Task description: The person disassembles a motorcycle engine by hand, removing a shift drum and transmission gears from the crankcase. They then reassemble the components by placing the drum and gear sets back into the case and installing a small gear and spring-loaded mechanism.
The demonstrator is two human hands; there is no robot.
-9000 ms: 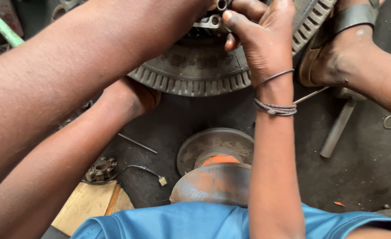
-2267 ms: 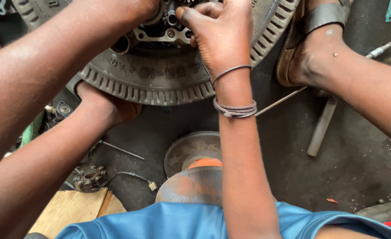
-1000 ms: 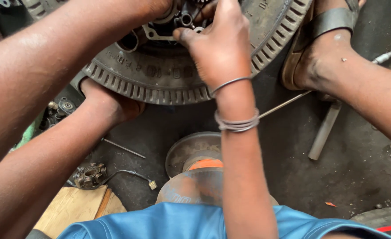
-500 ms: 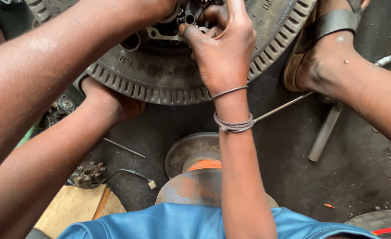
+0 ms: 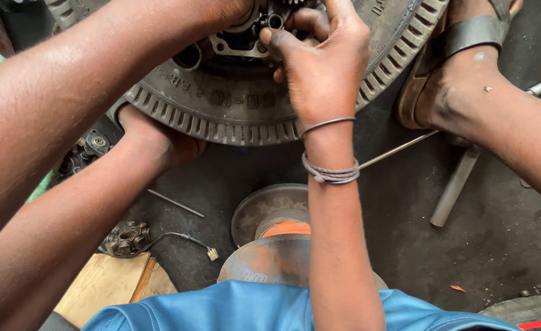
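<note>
**Hands crowd the hub of a toothed wheel**

Nearest, a round metal drum (image 5: 270, 208) lies on the dark floor (image 5: 503, 245), partly hidden by the right forearm. Beyond it the toothed wheel (image 5: 233, 116) runs off the top edge. The right hand (image 5: 322, 64) pinches a small metal part (image 5: 246, 38) at its hub. The left hand (image 5: 236, 9) is cut off; its grip cannot be told. A sandalled foot (image 5: 448, 79) presses the rim.

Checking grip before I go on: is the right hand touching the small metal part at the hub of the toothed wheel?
Touching. The head view shows the right hand with fingertips pressed against the metal part.
</note>
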